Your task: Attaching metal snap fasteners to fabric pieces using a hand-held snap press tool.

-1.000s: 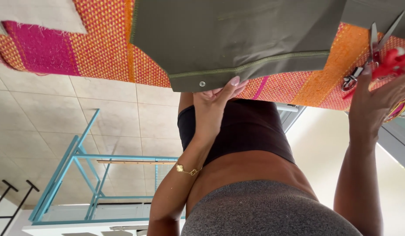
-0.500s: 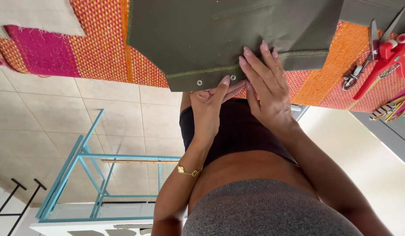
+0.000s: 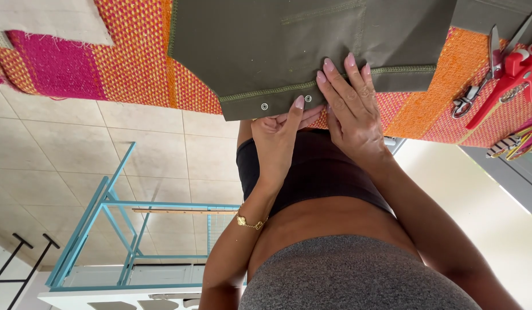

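— Hands?
— Left hand (image 3: pixel 283 135) pinches the olive fabric panel's (image 3: pixel 289 46) hem, seemingly beside two snaps; right hand (image 3: pixel 352 109) presses flat, open.
— Panel?
— On the woven orange-pink mat (image 3: pixel 128 63).

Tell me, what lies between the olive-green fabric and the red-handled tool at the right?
In the head view, only bare orange woven mat separates the olive-green fabric from the red-handled tool and scissors.

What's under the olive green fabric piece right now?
The olive fabric lies on an orange-pink woven mat. Left fingers curl beneath its edge; anything else underneath is hidden.
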